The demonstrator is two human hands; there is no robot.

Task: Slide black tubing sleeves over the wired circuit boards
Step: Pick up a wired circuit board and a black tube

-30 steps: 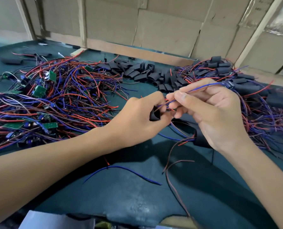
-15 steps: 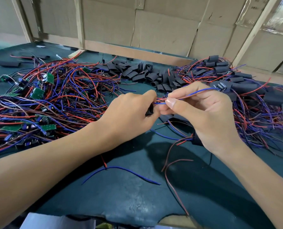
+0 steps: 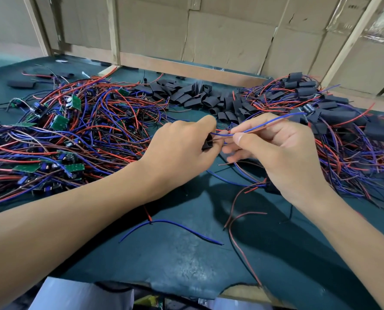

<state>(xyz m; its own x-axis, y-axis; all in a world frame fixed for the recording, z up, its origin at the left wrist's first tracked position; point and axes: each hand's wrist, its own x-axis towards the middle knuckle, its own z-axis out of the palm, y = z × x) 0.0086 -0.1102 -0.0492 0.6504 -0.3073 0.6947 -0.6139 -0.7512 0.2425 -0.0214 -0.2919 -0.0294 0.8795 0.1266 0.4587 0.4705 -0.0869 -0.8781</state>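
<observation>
My left hand (image 3: 182, 151) pinches a short black tubing sleeve (image 3: 207, 143) between thumb and fingers at the table's middle. My right hand (image 3: 274, 153) pinches a blue and a red-brown wire (image 3: 267, 125) whose ends point into the sleeve's mouth. Those wires run up and right to a small circuit board with a capacitor (image 3: 307, 108), which hangs just past my right fingers. A heap of bare green boards with red and blue wires (image 3: 59, 135) lies at the left. Loose black sleeves (image 3: 200, 97) are piled at the back centre.
A heap of boards covered in black sleeves (image 3: 343, 121) lies at the right. Loose blue wire (image 3: 171, 224) and red wire (image 3: 242, 240) lie on the dark green table mat (image 3: 186, 260) near me. Cardboard and wooden framing (image 3: 227, 39) close off the back.
Both hands have drifted slightly left and farther away. The wire ends sit closer to the sleeve's opening than before, and the right hand's grip has shifted along the wires.
</observation>
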